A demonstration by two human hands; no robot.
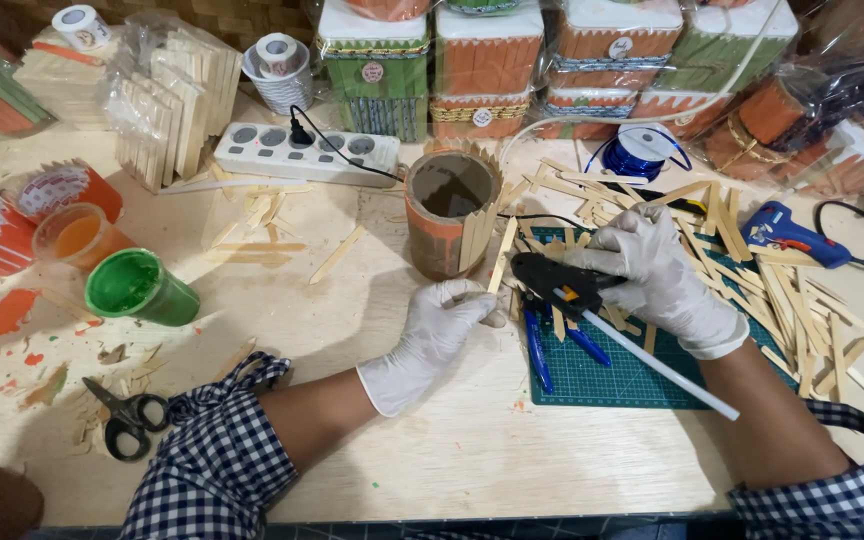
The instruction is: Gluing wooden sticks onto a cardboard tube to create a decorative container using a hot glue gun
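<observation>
Now the right hand (657, 270), in a white glove, has its fingers clamped on a black glue gun (552, 282) with a white glue stick (657, 365) jutting out of its back, its nozzle aimed left over the green cutting mat (612, 375). The gloved left hand (437, 335) has its fingers pinched on a thin wooden stick (500, 262) that leans against a cylindrical container (447, 215), partly clad with such sticks, standing upright on the worktop (432, 450) just left of the mat. More loose wooden sticks (792, 300) lie heaped to the right, a blue glue gun (787, 235) beside them. A green paint cup (137, 288) and black scissors (124, 415) sit well to the left.
</observation>
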